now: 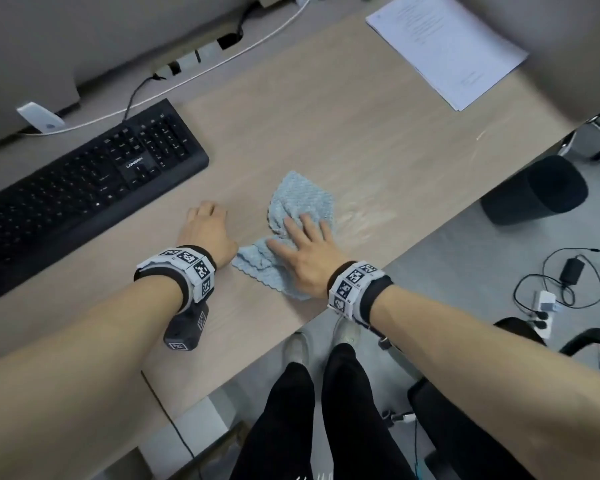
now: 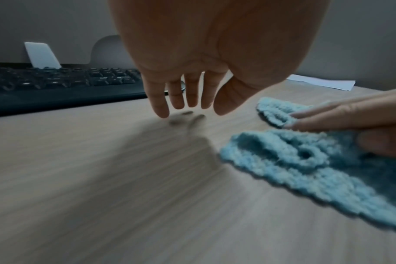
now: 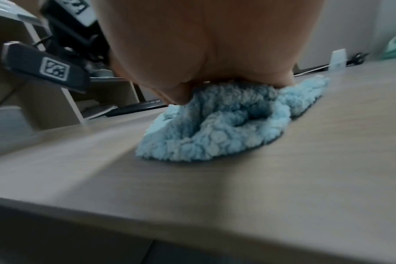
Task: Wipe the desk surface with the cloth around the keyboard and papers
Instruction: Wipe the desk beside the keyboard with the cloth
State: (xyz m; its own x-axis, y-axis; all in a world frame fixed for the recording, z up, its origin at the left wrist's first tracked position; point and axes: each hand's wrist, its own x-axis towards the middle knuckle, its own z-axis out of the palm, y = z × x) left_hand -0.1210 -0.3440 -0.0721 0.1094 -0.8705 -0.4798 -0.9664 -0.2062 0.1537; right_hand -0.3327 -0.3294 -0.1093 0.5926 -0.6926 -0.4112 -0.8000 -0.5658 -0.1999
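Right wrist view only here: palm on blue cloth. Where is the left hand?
Observer: The left hand is left of the cloth, by the keyboard, holding nothing.
Operator: Are the right fingers flat?
Observer: Yes, the right hand presses the cloth with straight, spread fingers.
Operator: Where are the papers?
Observer: The papers lie at the desk's far right, apart from the cloth.
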